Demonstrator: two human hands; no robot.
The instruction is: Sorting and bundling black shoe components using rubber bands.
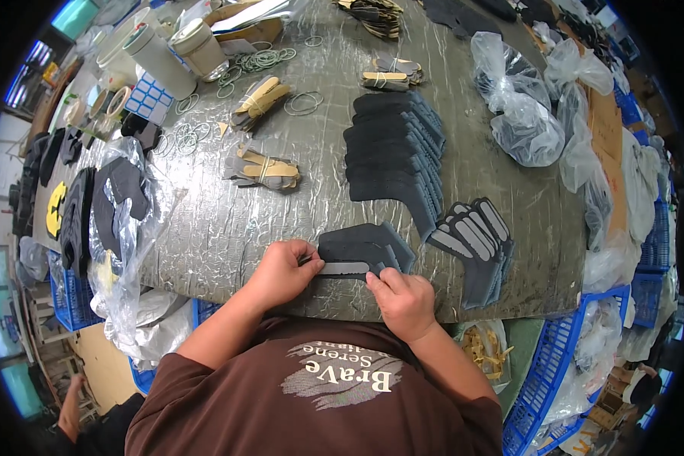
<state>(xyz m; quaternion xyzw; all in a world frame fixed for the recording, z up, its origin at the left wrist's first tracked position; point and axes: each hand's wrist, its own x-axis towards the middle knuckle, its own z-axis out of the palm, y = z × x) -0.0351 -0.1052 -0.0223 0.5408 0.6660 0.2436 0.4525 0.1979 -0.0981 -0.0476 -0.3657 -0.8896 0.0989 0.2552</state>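
A light grey strip [344, 268] with a jagged edge lies along the near side of a dark cut fabric piece [355, 242] at the table's front. My left hand [285, 272] pinches the strip's left end, thumb and fingers together. At its other end, my right hand [403, 302] is closed with thumb and forefinger on the strip and the fabric edge. Beyond them is a fanned stack of dark fabric pieces [387, 152]. To the right of my right hand sits a pile of similar pieces with grey strips on them [475, 239].
Banded bundles of small pieces [264, 169] lie farther back, among loose rubber bands [262, 61]. Plastic tubs [197, 47] stand at the far left. Clear plastic bags [520, 106] lie at the right. Blue crates [543, 365] flank the table [205, 220].
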